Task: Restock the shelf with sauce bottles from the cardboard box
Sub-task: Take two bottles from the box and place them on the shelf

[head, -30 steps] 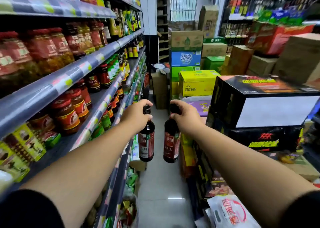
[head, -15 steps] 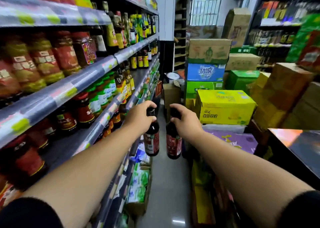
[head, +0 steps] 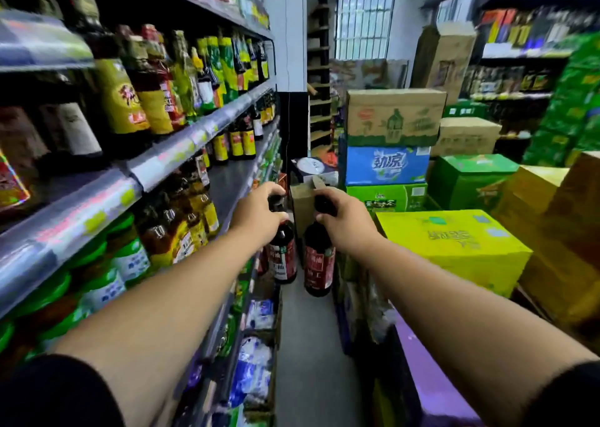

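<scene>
While both bare forearms stretch out along the aisle, the left hand (head: pixel 259 212) is curled tight round the black cap and neck of the left sauce bottle (head: pixel 283 259), a dark glass bottle with a red label that hangs upright beneath the fist. Just beside it, at three o'clock, the right hand (head: pixel 344 220) grips the right sauce bottle (head: pixel 319 264) by the neck in the same closed hold. This bottle also hangs upright, a little lower. The two bottles are close side by side, but I cannot tell whether they touch. Both are in the air above the grey floor (head: pixel 311 345), not on any board.

At nine to ten o'clock from the left hand runs the shelf (head: pixel 232 180), whose grey middle board shows a bare stretch. At its far end, at eleven o'clock, stands a row of yellow-labelled dark bottles (head: pixel 237 142). Nearer the camera on the same board, oil and sauce bottles crowd together, blurred.

Directly behind the hands, at twelve o'clock, a small open carton (head: pixel 302 212) shows a raised flap. At three o'clock from the right hand lies a yellow carton (head: pixel 454 248). At one o'clock a brown cardboard box (head: pixel 394 116) sits on a blue carton (head: pixel 386 165), which sits on a green carton (head: pixel 386 196).
</scene>
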Demonstrator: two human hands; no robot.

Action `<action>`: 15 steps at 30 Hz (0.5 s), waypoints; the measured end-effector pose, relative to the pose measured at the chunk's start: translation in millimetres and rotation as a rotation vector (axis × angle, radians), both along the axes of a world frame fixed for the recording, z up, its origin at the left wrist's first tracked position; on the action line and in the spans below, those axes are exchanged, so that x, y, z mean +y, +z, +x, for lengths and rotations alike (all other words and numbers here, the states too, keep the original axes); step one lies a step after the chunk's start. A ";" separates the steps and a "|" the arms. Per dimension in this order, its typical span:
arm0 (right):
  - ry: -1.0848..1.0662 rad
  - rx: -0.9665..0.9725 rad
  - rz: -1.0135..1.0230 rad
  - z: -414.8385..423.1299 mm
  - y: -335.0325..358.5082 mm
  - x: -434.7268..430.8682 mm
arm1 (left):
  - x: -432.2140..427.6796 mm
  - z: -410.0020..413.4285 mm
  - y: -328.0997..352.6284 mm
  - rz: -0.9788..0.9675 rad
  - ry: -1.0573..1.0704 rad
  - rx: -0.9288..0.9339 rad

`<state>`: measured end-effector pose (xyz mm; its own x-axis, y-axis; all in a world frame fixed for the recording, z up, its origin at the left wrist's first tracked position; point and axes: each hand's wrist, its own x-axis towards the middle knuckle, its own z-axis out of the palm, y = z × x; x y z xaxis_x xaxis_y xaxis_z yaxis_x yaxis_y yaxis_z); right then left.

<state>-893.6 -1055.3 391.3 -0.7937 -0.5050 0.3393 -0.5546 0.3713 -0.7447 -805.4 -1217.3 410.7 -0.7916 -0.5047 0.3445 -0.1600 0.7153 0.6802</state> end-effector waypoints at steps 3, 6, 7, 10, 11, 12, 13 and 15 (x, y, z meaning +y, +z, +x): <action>0.001 0.004 0.010 -57.3 2.9 -25.5 | -28.3 -54.0 0.8 0.003 0.008 0.037; 0.047 0.017 0.031 -121.1 -0.1 -55.6 | -59.5 -110.1 -1.3 0.005 0.052 0.077; 0.073 0.022 0.027 -141.3 0.0 -66.3 | -70.1 -128.0 -1.4 0.010 0.071 0.086; 0.140 0.016 0.017 -204.2 -0.8 -100.4 | -102.6 -177.8 -1.2 0.015 0.148 0.075; 0.161 0.006 0.019 -225.4 1.0 -113.5 | -113.4 -193.9 -0.5 0.024 0.179 0.074; 0.190 0.010 0.018 -244.8 2.5 -125.8 | -122.5 -207.2 0.8 0.035 0.211 0.068; 0.214 0.017 0.026 -260.4 5.1 -137.5 | -129.7 -218.3 3.0 0.031 0.239 0.055; 0.256 0.036 0.046 -292.5 10.0 -165.7 | -147.7 -242.6 6.2 0.003 0.288 0.051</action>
